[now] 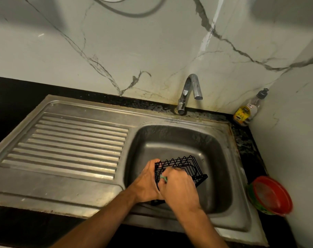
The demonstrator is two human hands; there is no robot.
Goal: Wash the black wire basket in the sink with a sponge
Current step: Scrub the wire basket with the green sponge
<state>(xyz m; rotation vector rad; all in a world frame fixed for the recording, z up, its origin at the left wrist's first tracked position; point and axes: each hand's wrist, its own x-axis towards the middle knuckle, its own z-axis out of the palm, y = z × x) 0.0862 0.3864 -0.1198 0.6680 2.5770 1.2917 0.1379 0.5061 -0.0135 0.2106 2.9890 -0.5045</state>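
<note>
black wire basket (183,169) in steel sink (222,151), left hand (148,183) gripping it, right hand (179,189) pinching sponge (164,178)

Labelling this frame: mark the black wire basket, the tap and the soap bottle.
black wire basket (185,164): head view, on its far zigzag wire wall.
tap (188,90): head view, on the curved spout.
soap bottle (246,111): head view, on the labelled body.

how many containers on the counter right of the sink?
2. A clear soap bottle with a dark pump stands in the back corner by the wall; a red-lidded tub sits nearer, beside the sink. Anything past the frame edge is unseen.
</note>
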